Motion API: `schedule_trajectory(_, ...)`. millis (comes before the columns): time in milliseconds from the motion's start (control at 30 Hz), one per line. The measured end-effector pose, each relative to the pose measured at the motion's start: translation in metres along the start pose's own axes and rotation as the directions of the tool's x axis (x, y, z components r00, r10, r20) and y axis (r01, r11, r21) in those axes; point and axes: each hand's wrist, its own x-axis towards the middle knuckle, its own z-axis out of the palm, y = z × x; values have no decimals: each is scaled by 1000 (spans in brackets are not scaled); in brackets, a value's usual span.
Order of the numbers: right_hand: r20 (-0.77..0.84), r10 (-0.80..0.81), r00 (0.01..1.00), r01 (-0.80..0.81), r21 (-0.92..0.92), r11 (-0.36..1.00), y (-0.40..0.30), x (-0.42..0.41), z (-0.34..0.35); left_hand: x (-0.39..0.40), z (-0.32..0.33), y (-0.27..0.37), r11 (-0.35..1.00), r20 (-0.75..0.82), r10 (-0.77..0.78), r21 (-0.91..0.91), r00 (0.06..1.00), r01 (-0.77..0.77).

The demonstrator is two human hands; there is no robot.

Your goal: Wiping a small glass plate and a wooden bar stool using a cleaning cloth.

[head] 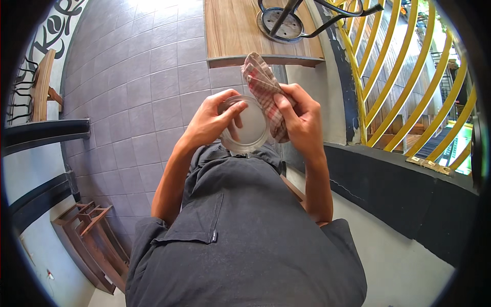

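My left hand [219,119] grips a round, clear glass or plastic vessel [251,124] by its left rim, the thumb on top and the other fingers partly seen through it. Bunched in my right hand [303,115] is a red-and-beige checked cloth [262,86], which rises above the fingers and hangs down beside the vessel's right edge. The thumb pinches the cloth against the fingers. Both hands are in front of my waist, close together. Whether cloth and vessel touch is hard to tell.
Ahead is a wood-topped table [234,30] with an upturned black metal stool [283,25] on it. Yellow curved railings [406,84] stand above a dark low wall [383,195] at right. A dark wooden furniture piece [90,238] lies lower left, on the grey tiled floor's [134,96] side.
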Motion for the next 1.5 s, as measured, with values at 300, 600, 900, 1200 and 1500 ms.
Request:
schedule_trajectory(300, -23, 49, 999, -47, 51, 998, 0, -8, -2, -2, 7, -7, 998, -64, 52, 39, 997, -50)
schedule_trajectory(600, -27, 36, 999, -33, 110, 993, -1, -10, -10, 2, 8, 6, 999, -97, 42, 29, 994, -39)
schedule_trajectory(900, 78, 52, 996, -60, 105, 993, 6, -7, -24, 6, 22, -4, 994, 17, 89, 54, 996, -90)
schedule_trajectory(1200, 164, 66, 984, -83, 100, 991, 5, -2, -33, 3, 17, -3, 1000, 58, 9, -4, 998, -9)
schedule_trajectory(1500, 193, 91, 977, -126, 179, 976, 6, -4, -25, 3, 7, -6, 999, 4, -37, 26, 999, 37)
